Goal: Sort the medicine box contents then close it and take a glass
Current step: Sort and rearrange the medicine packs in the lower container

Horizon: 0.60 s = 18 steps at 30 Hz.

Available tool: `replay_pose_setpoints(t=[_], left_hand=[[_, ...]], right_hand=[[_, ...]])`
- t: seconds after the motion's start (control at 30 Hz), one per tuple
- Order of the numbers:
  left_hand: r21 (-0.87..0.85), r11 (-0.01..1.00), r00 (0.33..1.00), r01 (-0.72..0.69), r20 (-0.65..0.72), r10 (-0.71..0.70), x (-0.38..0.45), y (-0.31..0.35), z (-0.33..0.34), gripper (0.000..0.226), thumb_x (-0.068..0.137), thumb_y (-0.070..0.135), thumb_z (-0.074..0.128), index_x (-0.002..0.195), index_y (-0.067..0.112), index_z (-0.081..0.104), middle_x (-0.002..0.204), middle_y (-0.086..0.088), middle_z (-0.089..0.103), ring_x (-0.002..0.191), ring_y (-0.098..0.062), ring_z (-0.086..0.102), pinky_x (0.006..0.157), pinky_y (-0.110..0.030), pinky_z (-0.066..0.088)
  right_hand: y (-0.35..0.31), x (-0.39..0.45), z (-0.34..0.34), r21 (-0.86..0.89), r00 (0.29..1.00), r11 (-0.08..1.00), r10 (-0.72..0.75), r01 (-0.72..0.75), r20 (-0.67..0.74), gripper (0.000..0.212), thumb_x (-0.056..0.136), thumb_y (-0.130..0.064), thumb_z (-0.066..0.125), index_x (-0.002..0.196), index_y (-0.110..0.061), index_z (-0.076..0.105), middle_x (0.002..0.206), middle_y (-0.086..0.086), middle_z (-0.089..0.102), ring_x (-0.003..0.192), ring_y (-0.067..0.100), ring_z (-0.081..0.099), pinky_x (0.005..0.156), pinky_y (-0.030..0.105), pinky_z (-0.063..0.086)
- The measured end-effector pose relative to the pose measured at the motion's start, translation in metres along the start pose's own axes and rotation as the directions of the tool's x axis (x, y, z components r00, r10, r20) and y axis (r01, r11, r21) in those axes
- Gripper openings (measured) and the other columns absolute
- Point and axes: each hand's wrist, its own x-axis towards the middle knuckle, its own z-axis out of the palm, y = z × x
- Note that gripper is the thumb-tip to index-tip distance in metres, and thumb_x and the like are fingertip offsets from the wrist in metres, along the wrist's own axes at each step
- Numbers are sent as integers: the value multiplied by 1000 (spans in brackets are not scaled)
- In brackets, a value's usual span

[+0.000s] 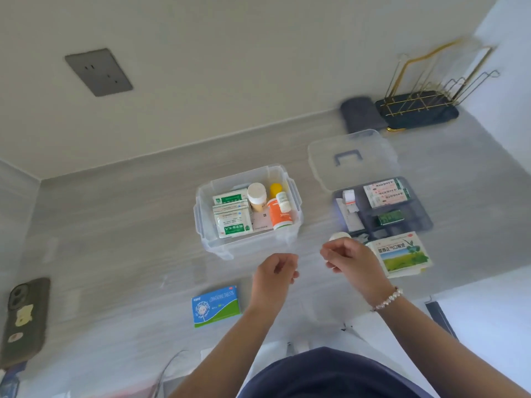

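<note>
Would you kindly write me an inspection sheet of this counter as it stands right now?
Surface: grey counter against a pale wall.
Job's things: open clear box holding sachets and bottles; its lid lies apart, to the right; grey tray with packets beside it; green-and-white carton in front of the tray; blue tablet box near the front edge. No glass seen.
Clutter: phone at far left; dark cloth; wire rack in the back corner.
Hands: left hand loosely curled, empty; right hand curled, a small white thing partly hidden at it.
Cables: nothing seen.
Surroundings: wall socket, nothing plugged in.
</note>
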Motion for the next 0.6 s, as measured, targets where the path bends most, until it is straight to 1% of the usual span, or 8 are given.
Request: replay_pose_setpoints(t=[0.07, 0.17, 0.23, 0.3, 0.4, 0.47, 0.53, 0.6], left_hand=[[12, 1000, 999, 7, 32, -7, 1, 5, 24, 12, 89, 23, 54, 85, 22, 65, 74, 4, 66, 71, -10, 64, 74, -24, 54], [11, 1000, 996, 25, 83, -25, 1, 11, 59, 12, 89, 24, 54, 88, 20, 65, 77, 4, 66, 72, -9, 63, 70, -19, 53], [20, 999, 994, 36, 100, -38, 1, 13, 81, 11, 89, 25, 54, 86, 22, 64, 78, 3, 66, 73, -10, 63, 71, -20, 52], [31, 998, 993, 49, 104, -51, 0, 14, 103, 10, 89, 27, 55, 81, 25, 61, 78, 4, 66, 74, -10, 63, 69, -19, 52], [43, 997, 995, 72, 73, -75, 3, 12, 131, 10, 89, 26, 56, 80, 26, 59, 79, 4, 64, 77, -14, 62, 72, -26, 53], [55, 994, 994, 91, 52, -94, 4, 11, 145, 8, 88, 26, 57, 92, 20, 61, 88, 1, 65, 82, -15, 61, 71, -25, 53], [62, 991, 992, 116, 36, -118, 6, 8, 156, 21, 89, 27, 57, 107, 17, 57, 94, 2, 64, 85, -15, 60, 72, -25, 52], [82, 989, 991, 127, 21, -129, 8, 6, 163, 30, 89, 27, 57, 116, 15, 55, 95, 5, 62, 88, -14, 59, 76, -28, 53]], right_hand=[[6, -2, -26, -31, 999, 1000, -5, 4, -41, 4, 79, -20, 69, 81, -19, 66, 70, -3, 70, 61, 6, 66, 62, 21, 53], [16, -4, -65, -90, 994, 996, -32, 23, -103, 4, 80, -19, 68, 79, -22, 65, 69, -4, 69, 64, 11, 65, 64, 24, 53], [25, -3, -90, -141, 988, 990, -44, 23, -147, 3, 80, -20, 68, 80, -21, 65, 72, -7, 69, 66, 8, 63, 63, 20, 50], [33, 0, -111, -204, 983, 979, -46, 10, -176, 3, 80, -22, 67, 82, -21, 64, 75, -10, 67, 70, 3, 62, 62, 15, 47], [46, 7, -135, -267, 978, 964, -50, -5, -200, 6, 80, -22, 67, 84, -21, 63, 78, -10, 64, 71, -1, 58, 58, 10, 41], [54, 13, -147, -288, 973, 957, -43, -24, -225, 9, 80, -23, 68, 87, -20, 64, 84, -6, 65, 72, 2, 58, 58, 11, 40], [62, 19, -156, -333, 967, 942, -53, -34, -249, 20, 79, -25, 69, 96, -16, 65, 94, -1, 65, 79, 10, 58, 60, 14, 40], [69, 24, -163, -376, 967, 925, -49, -50, -251, 32, 79, -27, 69, 107, -14, 63, 105, 2, 63, 86, 12, 55, 62, 15, 38]])
